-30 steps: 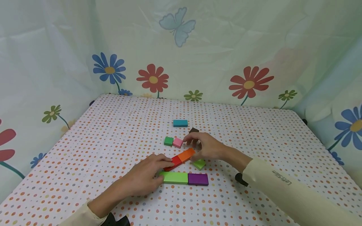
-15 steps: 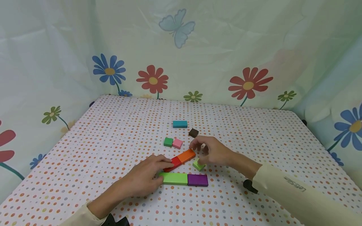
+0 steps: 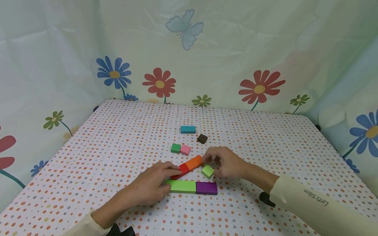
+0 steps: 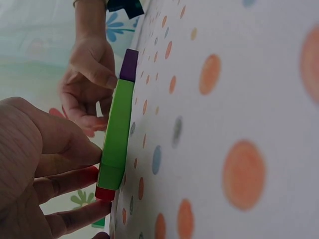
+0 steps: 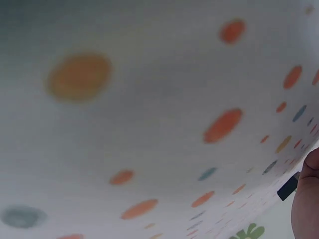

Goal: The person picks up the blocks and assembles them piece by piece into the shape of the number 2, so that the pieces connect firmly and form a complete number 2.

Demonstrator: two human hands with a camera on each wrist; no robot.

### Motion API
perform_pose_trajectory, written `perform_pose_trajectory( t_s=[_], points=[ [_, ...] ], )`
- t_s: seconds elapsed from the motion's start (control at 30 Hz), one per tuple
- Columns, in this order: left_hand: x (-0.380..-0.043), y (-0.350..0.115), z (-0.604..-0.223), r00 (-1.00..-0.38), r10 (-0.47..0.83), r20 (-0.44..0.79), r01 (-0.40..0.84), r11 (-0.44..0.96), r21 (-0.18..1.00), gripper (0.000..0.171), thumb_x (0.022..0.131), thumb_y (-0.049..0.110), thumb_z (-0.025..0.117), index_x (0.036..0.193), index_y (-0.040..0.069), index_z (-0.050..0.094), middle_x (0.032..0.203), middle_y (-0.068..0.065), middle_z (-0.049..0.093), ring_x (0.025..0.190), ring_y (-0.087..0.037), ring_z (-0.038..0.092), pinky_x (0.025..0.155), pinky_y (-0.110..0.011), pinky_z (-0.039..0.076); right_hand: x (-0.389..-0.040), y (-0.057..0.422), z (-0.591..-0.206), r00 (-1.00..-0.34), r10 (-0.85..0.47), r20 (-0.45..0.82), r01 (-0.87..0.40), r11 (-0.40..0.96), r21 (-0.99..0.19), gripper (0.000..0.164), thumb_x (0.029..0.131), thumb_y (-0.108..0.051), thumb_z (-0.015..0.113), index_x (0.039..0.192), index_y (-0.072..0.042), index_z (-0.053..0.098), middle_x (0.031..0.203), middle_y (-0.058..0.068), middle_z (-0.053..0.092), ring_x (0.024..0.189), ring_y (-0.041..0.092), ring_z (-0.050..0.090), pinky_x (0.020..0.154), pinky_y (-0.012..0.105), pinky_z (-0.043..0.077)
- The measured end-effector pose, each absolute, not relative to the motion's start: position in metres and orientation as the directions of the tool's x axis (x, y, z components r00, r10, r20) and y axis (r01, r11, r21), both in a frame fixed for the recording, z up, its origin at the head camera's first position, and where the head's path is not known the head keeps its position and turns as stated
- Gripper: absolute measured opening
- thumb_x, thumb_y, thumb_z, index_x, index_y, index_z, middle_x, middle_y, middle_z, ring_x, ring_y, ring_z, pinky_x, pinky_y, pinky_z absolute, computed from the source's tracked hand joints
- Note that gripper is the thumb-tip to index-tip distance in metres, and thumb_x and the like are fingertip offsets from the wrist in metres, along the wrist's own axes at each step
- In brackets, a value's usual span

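In the head view my left hand (image 3: pixel 152 183) rests its fingertips on a red block (image 3: pixel 180 171), its thumb at the left end of a long light-green block (image 3: pixel 183 186). An orange block (image 3: pixel 194 162) meets the red one in a slanted row. A purple block (image 3: pixel 206 188) abuts the long light-green block. My right hand (image 3: pixel 225 162) has its index fingertip at the orange block's far end. Its thumb is beside a small light-green block (image 3: pixel 208 171), which lies on the cloth. In the left wrist view the thumb touches the light-green block (image 4: pixel 117 129).
Beyond the hands lie a small green block (image 3: pixel 175 148), a pink block (image 3: pixel 185 149) touching it, a dark brown block (image 3: pixel 202 138) and a blue block (image 3: pixel 188 129). A dotted cloth (image 3: pixel 251 131) covers the table, with a flowered curtain (image 3: pixel 221 49) behind.
My right hand has drawn back toward me and right, uncovering the dark brown block and the small light-green block. The left hand stays in place on the red block.
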State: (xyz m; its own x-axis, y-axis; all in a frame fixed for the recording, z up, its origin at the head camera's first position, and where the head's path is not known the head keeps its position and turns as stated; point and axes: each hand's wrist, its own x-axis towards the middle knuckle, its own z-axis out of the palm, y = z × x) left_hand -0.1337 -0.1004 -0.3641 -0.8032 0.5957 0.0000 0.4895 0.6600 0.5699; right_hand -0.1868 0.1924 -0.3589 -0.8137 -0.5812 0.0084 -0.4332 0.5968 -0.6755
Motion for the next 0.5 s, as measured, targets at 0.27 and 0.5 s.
perform_pose_trajectory(
  t_s=[0.27, 0.5],
  points=[
    [-0.1332, -0.1016, -0.3648, -0.8, 0.6, 0.017, 0.501, 0.652, 0.569, 0.048, 0.089, 0.006, 0.059, 0.136, 0.014, 0.066, 0.137, 0.005, 0.057, 0.123, -0.014, 0.051, 0.101, -0.044, 0.045, -0.1857, 0.1955, -0.3635, -0.807, -0.591, 0.006, -0.437, 0.59, -0.679, 0.038, 0.069, 0.003, 0.074, 0.099, -0.021, 0.076, 0.098, -0.007, 0.066, 0.083, 0.022, 0.055, 0.067, 0.028, 0.046],
    [-0.1331, -0.1012, -0.3651, -0.798, 0.602, 0.022, 0.504, 0.648, 0.571, 0.048, 0.09, 0.006, 0.059, 0.136, 0.013, 0.066, 0.138, 0.004, 0.058, 0.125, -0.016, 0.051, 0.103, -0.045, 0.045, -0.1859, 0.1951, -0.3649, -0.803, -0.596, 0.004, -0.431, 0.576, -0.695, 0.035, 0.069, 0.002, 0.078, 0.095, -0.022, 0.076, 0.097, -0.006, 0.066, 0.084, 0.021, 0.057, 0.069, 0.029, 0.047]
  ],
)
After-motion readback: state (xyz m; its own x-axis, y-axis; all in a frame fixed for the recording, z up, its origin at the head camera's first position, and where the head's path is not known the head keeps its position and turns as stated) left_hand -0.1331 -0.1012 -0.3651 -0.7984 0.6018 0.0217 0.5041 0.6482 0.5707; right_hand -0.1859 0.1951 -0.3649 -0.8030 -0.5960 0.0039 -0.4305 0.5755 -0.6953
